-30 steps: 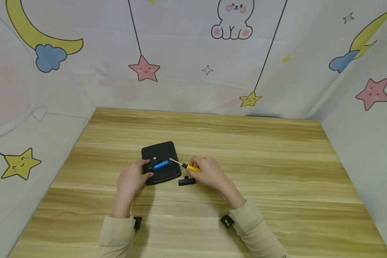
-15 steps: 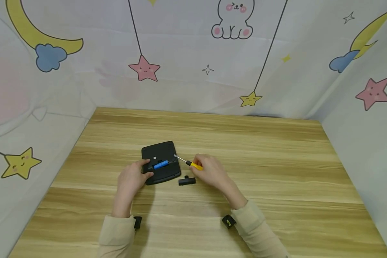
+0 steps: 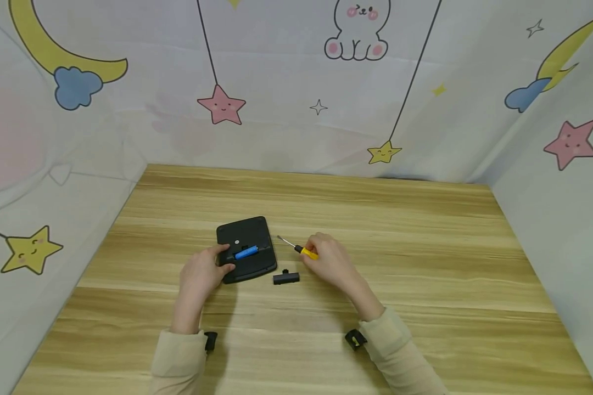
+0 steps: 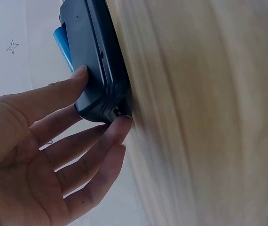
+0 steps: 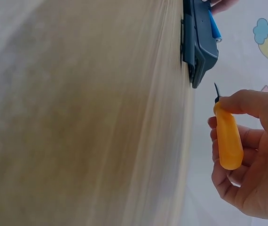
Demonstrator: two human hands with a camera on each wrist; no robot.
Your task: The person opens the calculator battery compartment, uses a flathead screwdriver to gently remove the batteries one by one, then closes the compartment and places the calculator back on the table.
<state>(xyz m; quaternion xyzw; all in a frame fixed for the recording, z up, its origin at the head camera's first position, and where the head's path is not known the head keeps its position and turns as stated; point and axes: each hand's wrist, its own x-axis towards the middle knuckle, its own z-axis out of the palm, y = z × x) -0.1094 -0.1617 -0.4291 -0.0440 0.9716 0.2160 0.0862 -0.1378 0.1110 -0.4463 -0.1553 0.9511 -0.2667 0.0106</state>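
A flat black calculator-shaped device point(image 3: 247, 233) lies on the table with its battery compartment uncovered. In the compartment sits a blue battery point(image 3: 247, 252). My left hand point(image 3: 202, 277) holds the device by its left edge; the left wrist view shows the thumb on top and fingertips at the side. My right hand point(image 3: 330, 260) grips a screwdriver by its yellow handle point(image 5: 229, 141). Its thin metal tip points toward the device, just off the right edge. Between the device and my right hand lies the small black battery cover point(image 3: 286, 278).
The wood-patterned table point(image 3: 400, 236) is bordered by white fabric point(image 3: 286, 131) printed with stars, moons and clouds at the back and sides. Small black wrist mounts point(image 3: 356, 339) sit at both cuffs.
My right hand has moved right with the screwdriver, taking its tip from over the compartment to beyond the device's right edge. The left hand, device, battery and cover stay put.
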